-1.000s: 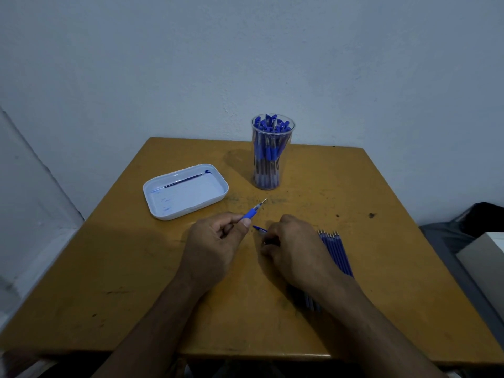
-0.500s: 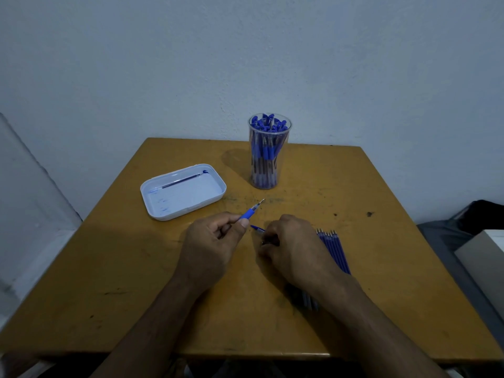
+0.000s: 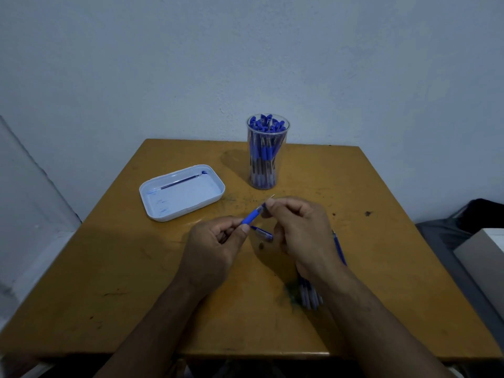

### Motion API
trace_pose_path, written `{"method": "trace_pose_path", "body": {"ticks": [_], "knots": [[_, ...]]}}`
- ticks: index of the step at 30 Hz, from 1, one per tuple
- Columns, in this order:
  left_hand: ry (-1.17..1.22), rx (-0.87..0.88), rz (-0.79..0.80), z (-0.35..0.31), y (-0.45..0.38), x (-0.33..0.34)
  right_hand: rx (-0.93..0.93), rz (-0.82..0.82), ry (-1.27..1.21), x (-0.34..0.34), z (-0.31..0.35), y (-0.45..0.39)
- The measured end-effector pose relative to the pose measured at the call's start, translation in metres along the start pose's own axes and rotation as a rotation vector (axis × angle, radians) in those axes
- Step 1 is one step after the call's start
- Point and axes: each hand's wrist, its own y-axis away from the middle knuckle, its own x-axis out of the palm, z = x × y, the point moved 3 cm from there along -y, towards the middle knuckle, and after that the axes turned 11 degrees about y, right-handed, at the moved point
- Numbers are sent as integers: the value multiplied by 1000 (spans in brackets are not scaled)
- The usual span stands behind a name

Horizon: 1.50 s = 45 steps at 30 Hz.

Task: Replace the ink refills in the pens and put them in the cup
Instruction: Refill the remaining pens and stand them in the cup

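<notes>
Left of centre: one white tray (image 3: 152,205) holding one used refill (image 3: 178,181). Centre: left hand (image 3: 215,246) curled round one pen (image 3: 252,215) by its blue grip; light, stiff, slim, best taken at that rubber grip. Right hand (image 3: 297,230) pinches the pen's tip. Upper centre: one clear cup (image 3: 267,151), pens uncountable. Lower right: bundle of new refills (image 3: 309,294), count hidden.

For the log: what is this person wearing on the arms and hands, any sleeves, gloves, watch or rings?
Nothing visible. Both forearms are bare right down to the bottom edge of the frame, with no sleeve cuffs in view. The left hand and right hand have no gloves, and no watch, bracelet or ring shows on either wrist or any visible finger.
</notes>
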Motion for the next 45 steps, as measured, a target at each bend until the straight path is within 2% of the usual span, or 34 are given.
{"method": "trace_pose_path", "body": {"ticks": [4,9,12,15,18,23,27,34,45], "knots": [[-1,-18,-10,3,0,0,64,-69,-249,-9,3,-5],[0,-26,6,5,0,0,112,50,-268,-3,-4,-4],[-18,-25,19,7,1,0,98,-32,-372,-8,0,-5],[-33,-30,3,11,-1,-1,117,-181,-461,-29,3,-13],[-34,-37,-1,13,-2,-2,140,-228,-248,-47,0,-16],[-65,-28,14,11,-2,1,73,-52,331,-63,-8,-10],[-81,-38,19,10,-3,1,53,-30,638,-79,-8,-4],[-118,-36,10,9,-2,2,103,-5,838,-90,-23,3],[-113,-35,-10,11,-2,2,90,5,855,-89,-34,11]]}}
